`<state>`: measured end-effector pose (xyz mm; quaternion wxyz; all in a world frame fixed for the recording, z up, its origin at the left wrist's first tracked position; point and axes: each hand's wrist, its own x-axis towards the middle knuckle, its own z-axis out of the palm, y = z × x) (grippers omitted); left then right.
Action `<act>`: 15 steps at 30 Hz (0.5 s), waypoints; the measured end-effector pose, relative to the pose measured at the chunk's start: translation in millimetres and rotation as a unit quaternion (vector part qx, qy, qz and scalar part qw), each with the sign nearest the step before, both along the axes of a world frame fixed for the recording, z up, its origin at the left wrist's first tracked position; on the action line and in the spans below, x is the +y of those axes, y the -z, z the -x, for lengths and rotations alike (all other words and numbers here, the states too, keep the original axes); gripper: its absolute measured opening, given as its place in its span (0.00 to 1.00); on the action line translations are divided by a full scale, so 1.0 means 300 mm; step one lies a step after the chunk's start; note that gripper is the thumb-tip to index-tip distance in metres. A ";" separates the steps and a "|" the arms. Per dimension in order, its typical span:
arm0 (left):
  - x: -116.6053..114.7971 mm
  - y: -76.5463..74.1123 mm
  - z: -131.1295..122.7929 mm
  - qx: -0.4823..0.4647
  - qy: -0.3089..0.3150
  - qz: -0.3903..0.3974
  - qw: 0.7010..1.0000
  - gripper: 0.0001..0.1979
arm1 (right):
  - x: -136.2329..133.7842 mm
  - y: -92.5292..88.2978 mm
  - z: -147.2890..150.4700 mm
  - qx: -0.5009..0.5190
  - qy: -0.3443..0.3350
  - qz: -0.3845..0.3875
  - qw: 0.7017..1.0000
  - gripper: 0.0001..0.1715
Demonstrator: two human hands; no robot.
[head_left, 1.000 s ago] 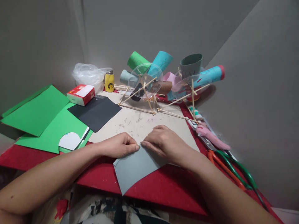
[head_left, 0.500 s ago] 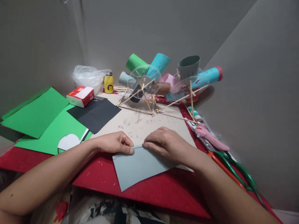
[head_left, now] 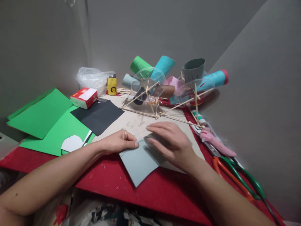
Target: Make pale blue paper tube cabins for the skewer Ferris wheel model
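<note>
A light grey-blue sheet of paper (head_left: 139,166) lies over the near edge of the pale board, with a narrow fold along its far edge. My left hand (head_left: 119,141) pinches that folded edge near its left end between thumb and fingers. Above the right part of the sheet is my right hand (head_left: 172,146), its fingers stretched out and apart; it holds nothing. Whether its palm touches the paper is hidden. Beyond both hands, the pale board (head_left: 113,128) carries a frame of wooden sticks (head_left: 150,94) with a clear plastic disc and coloured paper tubes.
Green sheets (head_left: 44,116), a black sheet (head_left: 98,116) and a red-white box (head_left: 84,98) lie to the left. A yellow lighter-like container (head_left: 112,85) stands behind. At right are green-handled scissors (head_left: 249,175), orange-handled scissors (head_left: 231,177) and a pink glue gun (head_left: 217,142).
My right hand has let go of the folded edge and opened its fingers. The sheet has turned slightly, its near corner shifting right. My left hand keeps its pinch.
</note>
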<state>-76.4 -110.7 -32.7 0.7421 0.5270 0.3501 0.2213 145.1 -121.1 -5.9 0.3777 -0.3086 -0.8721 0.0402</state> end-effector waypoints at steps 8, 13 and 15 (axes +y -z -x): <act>0.014 -0.003 -0.007 -0.129 -0.249 -0.024 0.959 0.17 | -0.013 0.014 0.018 0.328 0.192 0.201 0.903 0.22; -0.004 0.012 -0.013 -0.101 -0.240 -0.060 0.964 0.19 | 0.034 0.077 0.083 0.390 0.022 0.521 0.759 0.20; -0.016 0.017 -0.021 -0.081 -0.218 -0.075 0.970 0.20 | 0.024 0.091 0.106 0.420 0.008 0.550 0.722 0.17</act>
